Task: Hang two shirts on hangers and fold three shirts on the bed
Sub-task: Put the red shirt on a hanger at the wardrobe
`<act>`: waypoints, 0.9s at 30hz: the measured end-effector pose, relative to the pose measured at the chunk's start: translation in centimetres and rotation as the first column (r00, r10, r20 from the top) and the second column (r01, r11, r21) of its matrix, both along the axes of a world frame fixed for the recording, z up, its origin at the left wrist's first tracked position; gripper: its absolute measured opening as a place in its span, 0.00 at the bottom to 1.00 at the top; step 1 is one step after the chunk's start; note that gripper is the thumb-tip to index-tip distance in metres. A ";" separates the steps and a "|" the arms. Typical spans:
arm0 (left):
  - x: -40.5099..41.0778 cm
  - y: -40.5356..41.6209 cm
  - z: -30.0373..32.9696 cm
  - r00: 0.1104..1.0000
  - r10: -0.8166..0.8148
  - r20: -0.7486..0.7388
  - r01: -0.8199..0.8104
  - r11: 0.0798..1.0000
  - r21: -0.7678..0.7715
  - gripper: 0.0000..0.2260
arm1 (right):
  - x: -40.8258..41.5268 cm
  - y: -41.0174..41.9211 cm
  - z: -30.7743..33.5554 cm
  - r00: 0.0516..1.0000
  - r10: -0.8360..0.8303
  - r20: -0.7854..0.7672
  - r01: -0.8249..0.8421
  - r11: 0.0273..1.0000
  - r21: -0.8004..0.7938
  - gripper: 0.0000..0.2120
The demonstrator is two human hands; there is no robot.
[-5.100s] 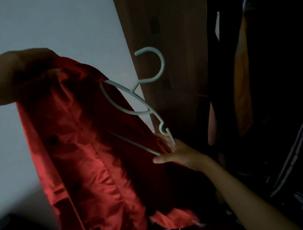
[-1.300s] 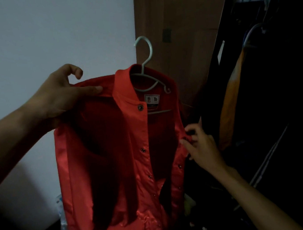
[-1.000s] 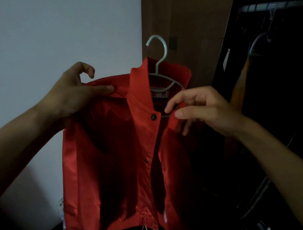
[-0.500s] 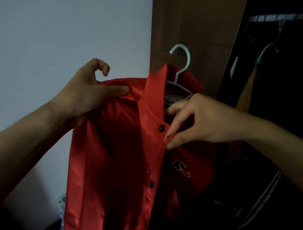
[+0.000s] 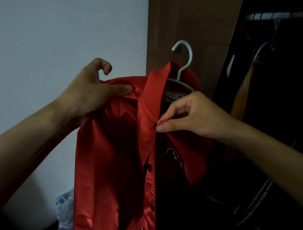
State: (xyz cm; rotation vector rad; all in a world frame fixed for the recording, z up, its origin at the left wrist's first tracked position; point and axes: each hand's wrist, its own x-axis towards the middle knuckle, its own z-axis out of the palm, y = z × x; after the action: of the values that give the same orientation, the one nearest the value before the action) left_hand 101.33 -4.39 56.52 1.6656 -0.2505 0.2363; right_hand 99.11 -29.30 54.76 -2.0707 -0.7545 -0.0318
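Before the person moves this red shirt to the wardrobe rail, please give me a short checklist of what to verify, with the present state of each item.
1. Light hanger sits inside the red shirt, hook out above the collar: ok.
2. Left hand grips the shirt's shoulder and holds it up: ok.
3. Right hand pinches the front edge beside the top button: ok.
4. Top button fastened: not ok, the front is open there.
5. Both shoulders seated on the hanger: cannot tell, the far shoulder is hidden behind the right hand.
6. Free place on the wardrobe rail: cannot tell, too dark.
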 end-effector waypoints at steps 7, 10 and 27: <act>0.3 -0.2 -0.2 1.000 0.016 -0.002 -0.016 0.999 0.028 0.21 | 0.2 0.7 -1.2 0.996 -0.003 -0.087 0.002 1.000 -0.011 0.10; 0.4 -0.2 -0.4 0.999 0.038 0.000 -0.038 0.998 0.048 0.21 | 0.4 0.9 -1.7 0.996 -0.007 -0.089 0.008 1.000 0.010 0.10; 0.4 0.3 -1.0 0.998 -0.020 -0.055 0.021 1.000 0.013 0.22 | 0.9 0.4 -2.2 0.978 -0.069 -0.196 0.089 0.991 0.096 0.12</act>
State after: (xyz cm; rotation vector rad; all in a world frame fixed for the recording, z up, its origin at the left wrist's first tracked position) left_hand 101.75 -4.05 55.56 1.6802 -0.2280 0.1733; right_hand 99.96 -28.92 52.51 -1.9696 -0.5409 0.0825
